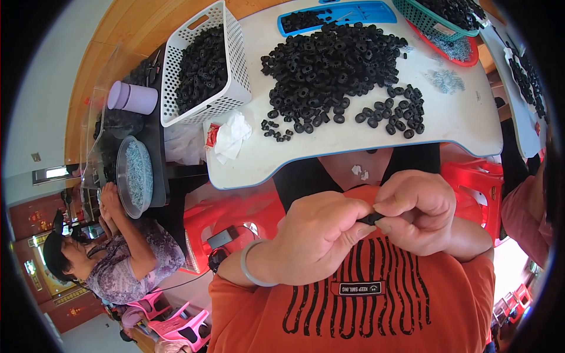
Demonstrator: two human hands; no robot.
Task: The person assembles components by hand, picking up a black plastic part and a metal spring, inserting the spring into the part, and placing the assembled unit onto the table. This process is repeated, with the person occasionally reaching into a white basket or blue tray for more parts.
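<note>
In front of my chest, both hands come together over a small black part [371, 219]. My left hand [321, 235] pinches one end of it between thumb and forefinger. From the other side, the fingertips of my right hand [419, 210] close on the same part and cover most of it, so its exact shape is hidden. Beyond the hands, a large pile of black ring-like parts [335, 65] lies on the white table [347, 141]. A looser group of rounded black parts [394, 112] sits at its right, and a few smaller black bits [275, 132] at its left.
A white perforated basket [238, 70] of black parts stands at the table's left, near a crumpled tissue [233, 135]. At the back are a blue tray [376, 12], a green basket [438, 26] and small clear-blue pieces [446, 81]. A co-worker [126, 253] sits at left beside a bowl [120, 176].
</note>
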